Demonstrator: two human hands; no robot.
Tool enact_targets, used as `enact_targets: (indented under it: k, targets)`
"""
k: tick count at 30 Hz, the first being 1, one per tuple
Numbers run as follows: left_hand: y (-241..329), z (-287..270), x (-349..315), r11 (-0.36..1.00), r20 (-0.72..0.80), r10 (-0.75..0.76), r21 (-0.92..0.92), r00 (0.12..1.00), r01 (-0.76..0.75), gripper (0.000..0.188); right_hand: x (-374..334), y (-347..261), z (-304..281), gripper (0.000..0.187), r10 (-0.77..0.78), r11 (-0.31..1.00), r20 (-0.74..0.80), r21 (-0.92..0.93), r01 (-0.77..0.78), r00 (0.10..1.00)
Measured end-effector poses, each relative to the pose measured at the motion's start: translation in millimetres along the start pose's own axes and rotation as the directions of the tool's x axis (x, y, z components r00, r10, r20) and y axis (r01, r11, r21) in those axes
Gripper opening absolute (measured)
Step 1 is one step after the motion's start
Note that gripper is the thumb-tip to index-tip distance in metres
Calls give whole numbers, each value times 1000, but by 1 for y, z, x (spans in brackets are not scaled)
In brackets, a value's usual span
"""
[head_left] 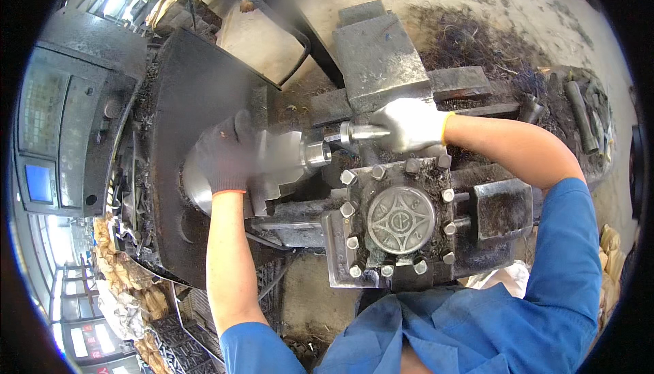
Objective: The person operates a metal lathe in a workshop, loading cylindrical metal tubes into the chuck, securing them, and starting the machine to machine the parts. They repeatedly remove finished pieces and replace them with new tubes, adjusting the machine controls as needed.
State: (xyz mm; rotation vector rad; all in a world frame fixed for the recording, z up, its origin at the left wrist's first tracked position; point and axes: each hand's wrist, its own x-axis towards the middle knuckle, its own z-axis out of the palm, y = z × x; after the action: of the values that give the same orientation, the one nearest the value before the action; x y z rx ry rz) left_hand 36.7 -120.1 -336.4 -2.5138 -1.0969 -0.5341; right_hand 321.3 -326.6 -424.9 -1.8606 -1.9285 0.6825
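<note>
My left hand [230, 154], in a dark glove with an orange cuff, is on the lathe chuck [199, 184], its fingers curled over it and blurred. A bright hollow metal workpiece [317, 154] sticks out of the chuck jaws toward the right. My right hand [413, 125], in a white glove with a yellow cuff, is closed around a shiny flanged metal rod [364, 133]. The rod's thin tip points left at the workpiece's open end, close to it; whether they touch I cannot tell.
Nearest me is the square tool post [400, 221], ringed with several bolts. Behind my right hand stands a heavy metal block [378, 57]. A control panel [51, 129] with a small blue screen is at the far left. Metal shavings [470, 40] litter the floor at the back right.
</note>
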Motion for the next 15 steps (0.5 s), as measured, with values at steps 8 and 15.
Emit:
enact_targets:
  k: [8,15]
  targets:
    - [-1,3,-3,1000,-68,10,-1,998,-10,43,16,-32,7,30,-118,992,-14,-48,117,993]
    - [2,5,-5,998,-130,3,-62,991,-11,40,17,-32,9,30,-153,988,-38,-15,153,987]
